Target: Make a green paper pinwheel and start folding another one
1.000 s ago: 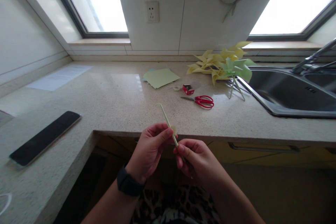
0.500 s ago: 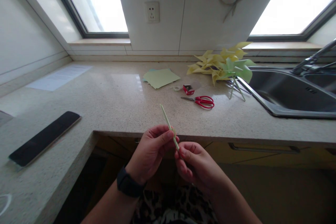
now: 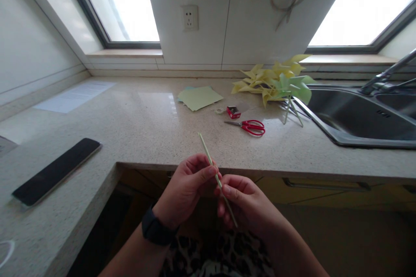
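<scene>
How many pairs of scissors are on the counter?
1. The red-handled scissors lie on the counter, right of centre, just in front of the small red box. Another could be hidden under the pinwheels.

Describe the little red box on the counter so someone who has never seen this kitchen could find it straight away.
Start at the steel sink on the right of the counter and move left past the pile of yellow-green paper pinwheels. The small red box sits just behind the red-handled scissors, beside a tiny roll of tape. It is the only boxy red thing there.
</scene>
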A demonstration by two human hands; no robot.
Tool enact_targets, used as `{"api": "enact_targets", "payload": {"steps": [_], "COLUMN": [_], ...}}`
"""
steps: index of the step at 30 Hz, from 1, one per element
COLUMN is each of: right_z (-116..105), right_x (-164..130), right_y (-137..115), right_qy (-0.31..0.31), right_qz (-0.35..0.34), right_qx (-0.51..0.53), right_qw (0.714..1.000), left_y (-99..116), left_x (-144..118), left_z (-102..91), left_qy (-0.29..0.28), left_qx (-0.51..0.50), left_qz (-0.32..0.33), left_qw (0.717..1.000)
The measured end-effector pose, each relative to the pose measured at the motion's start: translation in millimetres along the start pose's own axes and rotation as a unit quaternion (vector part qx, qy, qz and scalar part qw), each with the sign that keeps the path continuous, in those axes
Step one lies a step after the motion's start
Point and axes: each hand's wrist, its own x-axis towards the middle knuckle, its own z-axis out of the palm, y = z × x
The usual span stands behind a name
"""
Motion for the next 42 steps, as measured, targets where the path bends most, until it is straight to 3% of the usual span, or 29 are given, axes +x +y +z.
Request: {"api": "enact_targets", "payload": {"steps": [5,8,15,20,23,25,27,33,35,38,42], "right_z": [7.5,14.5,18.5,16.1,16.6,17.8,20.3,34.1,37.1,35.7,27.9], "right_x": [2.1,2.3,-0.8,-4.5,-7.8,-9.5,-10.3,-8.1,-7.1,-7.3,-10.8], "right_y": [-14.5,-20.3,-19.4,-27.7,-35.2,-37.3,-35.7,-19.7,-16.8,-16.1,-19.8], "right_qy": [0.084,0.115,0.197,0.174,0.129,0.11,0.109,0.15,0.153,0.163,0.206], "right_qz": [-0.048,-0.102,-0.241,-0.328,-0.36,-0.36,-0.344,-0.248,-0.209,-0.191,-0.203], "right_qx": [-0.077,-0.169,-0.382,-0.506,-0.537,-0.537,-0.517,-0.322,-0.267,-0.282,-0.382], "right_qw": [0.992,0.974,0.87,0.778,0.752,0.755,0.776,0.901,0.928,0.926,0.878], "left_y": [0.0,-3.7,-9.1,-2.7,5.2,9.5,11.0,-0.5,-4.6,-6.9,-4.5], "left_x": [1.5,2.5,2.6,-1.0,-4.5,-6.3,-7.5,-8.3,-8.1,-7.5,-8.4], "left_z": [1.1,2.0,2.9,-0.2,-2.4,-3.0,-2.7,-1.0,-0.9,-1.3,-1.7], "left_qy": [0.018,0.025,0.04,0.028,0.005,-0.016,-0.033,-0.019,-0.004,0.004,0.028], "left_qx": [0.039,0.053,0.068,0.098,0.127,0.148,0.155,0.116,0.112,0.11,0.12], "left_qz": [0.044,0.07,0.138,0.154,0.165,0.18,0.195,0.181,0.169,0.164,0.156], "left_qw": [0.998,0.996,0.987,0.983,0.978,0.972,0.968,0.976,0.979,0.98,0.98]}}
